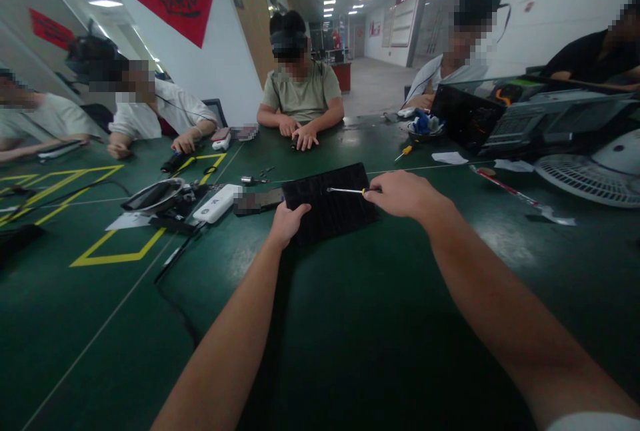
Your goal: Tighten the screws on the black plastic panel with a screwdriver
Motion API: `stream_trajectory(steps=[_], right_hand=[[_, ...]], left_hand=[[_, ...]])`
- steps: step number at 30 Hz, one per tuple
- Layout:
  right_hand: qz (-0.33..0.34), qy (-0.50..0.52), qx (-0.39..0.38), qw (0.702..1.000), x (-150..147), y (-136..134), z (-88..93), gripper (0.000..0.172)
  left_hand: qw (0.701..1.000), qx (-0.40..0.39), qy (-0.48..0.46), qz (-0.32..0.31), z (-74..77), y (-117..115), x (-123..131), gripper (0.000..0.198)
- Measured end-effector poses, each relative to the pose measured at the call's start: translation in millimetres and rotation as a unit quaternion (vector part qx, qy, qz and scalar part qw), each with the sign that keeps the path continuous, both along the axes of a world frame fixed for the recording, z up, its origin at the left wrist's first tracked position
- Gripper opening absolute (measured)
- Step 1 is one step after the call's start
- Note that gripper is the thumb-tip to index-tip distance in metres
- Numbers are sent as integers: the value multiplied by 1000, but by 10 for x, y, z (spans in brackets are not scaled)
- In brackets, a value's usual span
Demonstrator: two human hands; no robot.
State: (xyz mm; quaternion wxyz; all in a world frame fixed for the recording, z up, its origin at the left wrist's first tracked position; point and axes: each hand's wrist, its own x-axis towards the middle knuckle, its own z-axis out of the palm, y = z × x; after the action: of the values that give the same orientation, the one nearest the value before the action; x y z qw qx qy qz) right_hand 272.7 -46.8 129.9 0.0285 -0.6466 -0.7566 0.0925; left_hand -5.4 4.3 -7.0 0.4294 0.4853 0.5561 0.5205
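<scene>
My left hand [289, 223] grips the left edge of a flat black panel [335, 214], its thumb lying over the front face. The panel is tilted up off the green table. In my right hand [400, 194] is a screwdriver [350, 191], fingers closed around its black and yellow handle. Its metal shaft points left across the panel, and the tip is at a small spot near the panel's upper middle. Whether the tip sits in a screw is too small to tell. A phone [257, 201] lies just left of the panel.
A white device [219, 203] and a ring-shaped part with cables [153, 196] lie to the left. Small metal parts [247, 180] are behind the panel. On the right stand a white fan [590, 177] and a computer case [555, 117]. Another screwdriver [404, 151] lies farther back. Several people sit around the table.
</scene>
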Motion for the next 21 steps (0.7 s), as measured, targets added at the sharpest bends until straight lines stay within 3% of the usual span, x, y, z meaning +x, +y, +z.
stream_trajectory(steps=[21], right_hand=[[-10,-7,12,1000,-48,-69,41,31]], left_hand=[[1000,3,10,7,3,12,5,40]])
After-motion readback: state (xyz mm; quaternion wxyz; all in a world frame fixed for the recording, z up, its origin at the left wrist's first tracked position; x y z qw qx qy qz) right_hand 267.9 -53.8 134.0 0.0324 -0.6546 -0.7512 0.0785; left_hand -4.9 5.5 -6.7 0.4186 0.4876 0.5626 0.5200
